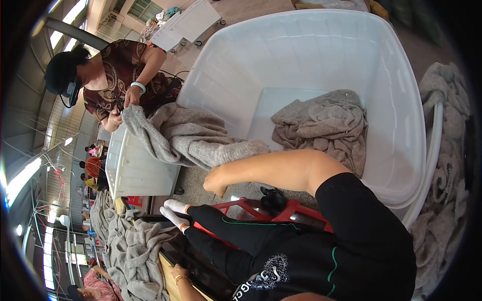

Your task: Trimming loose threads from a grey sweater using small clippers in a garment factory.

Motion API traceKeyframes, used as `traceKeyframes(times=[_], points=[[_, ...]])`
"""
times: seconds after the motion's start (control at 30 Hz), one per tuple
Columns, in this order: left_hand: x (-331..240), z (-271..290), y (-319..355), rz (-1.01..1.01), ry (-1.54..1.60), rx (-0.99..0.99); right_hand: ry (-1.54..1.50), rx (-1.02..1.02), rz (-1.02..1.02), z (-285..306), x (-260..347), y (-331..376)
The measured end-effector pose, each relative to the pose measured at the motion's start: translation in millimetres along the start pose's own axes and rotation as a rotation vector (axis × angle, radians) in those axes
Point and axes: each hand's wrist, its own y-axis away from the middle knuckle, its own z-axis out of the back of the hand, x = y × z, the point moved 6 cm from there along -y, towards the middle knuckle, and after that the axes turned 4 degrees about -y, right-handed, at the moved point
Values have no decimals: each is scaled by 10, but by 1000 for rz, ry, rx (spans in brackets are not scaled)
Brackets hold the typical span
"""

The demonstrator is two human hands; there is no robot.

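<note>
Nearest, at about 7 o'clock, the left hand (178, 272), with a gold bracelet, lies on the edge of a wooden surface (170, 283). Its fingers are turned away, so I cannot tell how far that grip is open or whether it has anything.

Toward the centre, the right hand (216, 183) hangs at the end of a bare forearm, just under the loose end of a grey blanket (201, 138). The fingers are curled in and I see nothing between them. I cannot tell whether the grip pinches the blanket's hem or only brushes it.

The blanket is draped over the rim of the big white tub (401, 100) at 10 o'clock from the hand. Its far end is held by another person's hand (131, 96) above a smaller white crate (135, 170).

My worry is that blanket. If the other person pulls while the right grip is this loose, I judge the near end will slide off the rim, out of reach. It could fall to the floor or catch on the red stool (241, 205) below.

A hard tug from my side could drag the crate.

Further off, at 1 o'clock, a second crumpled blanket (321, 125) lies inside the tub. At 3 o'clock a heap of grey cloth (447, 150) leans on the tub's wall and could slump in.
</note>
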Motion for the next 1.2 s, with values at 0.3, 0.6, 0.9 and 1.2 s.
traceKeyframes(times=[0.3,0.6,0.9,1.2], points=[[-786,351,-412,-347,287,-345,88,-289,160,241,449,17],[-3704,2079,1432,-974,1987,532,-489,-624,435,392,1228,508],[-4093,1940,1599,-1259,1897,522,-520,-394,279,250,1165,191],[-734,1510,897,-753,2529,338,-832,-601,23,1055,656,235]])
